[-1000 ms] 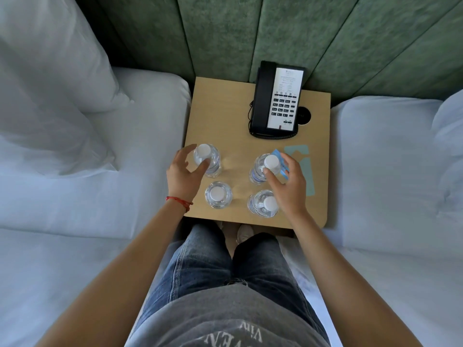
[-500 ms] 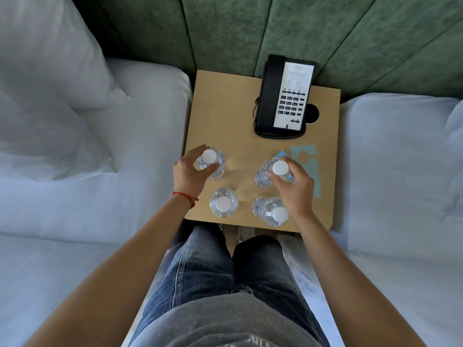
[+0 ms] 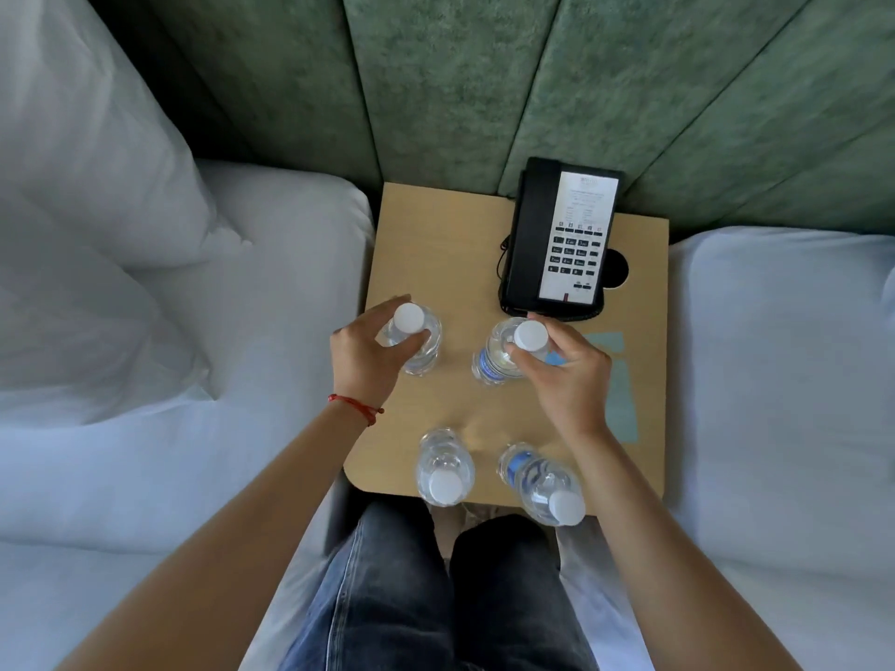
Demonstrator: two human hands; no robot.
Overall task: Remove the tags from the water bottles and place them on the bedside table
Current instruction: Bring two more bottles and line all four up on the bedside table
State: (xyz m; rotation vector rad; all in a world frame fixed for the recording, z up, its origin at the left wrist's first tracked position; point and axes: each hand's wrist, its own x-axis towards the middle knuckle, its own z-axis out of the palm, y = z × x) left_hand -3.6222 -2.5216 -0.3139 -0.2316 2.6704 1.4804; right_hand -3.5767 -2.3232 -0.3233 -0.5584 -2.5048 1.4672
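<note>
Standing between two white beds (image 3: 203, 380) before a green padded headboard (image 3: 436, 89), a wooden bedside table (image 3: 436, 244) carries four water bottles, two mid-surface, two at its near edge. The left hand (image 3: 363, 360) curls around the left bottle (image 3: 416, 341); the right hand (image 3: 566, 375) pinches the right bottle (image 3: 499, 360) at its neck, beside a blue tag (image 3: 557, 359). A black telephone (image 3: 562, 239) sits by the far right corner, pale tags (image 3: 615, 380) lying along the right edge.

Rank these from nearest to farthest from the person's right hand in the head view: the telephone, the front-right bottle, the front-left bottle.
From the right hand:
1. Telephone, just beyond the fingertips, at the table's back.
2. Front-right bottle, by the wrist, at the near edge.
3. Front-left bottle, further left along the near edge.
</note>
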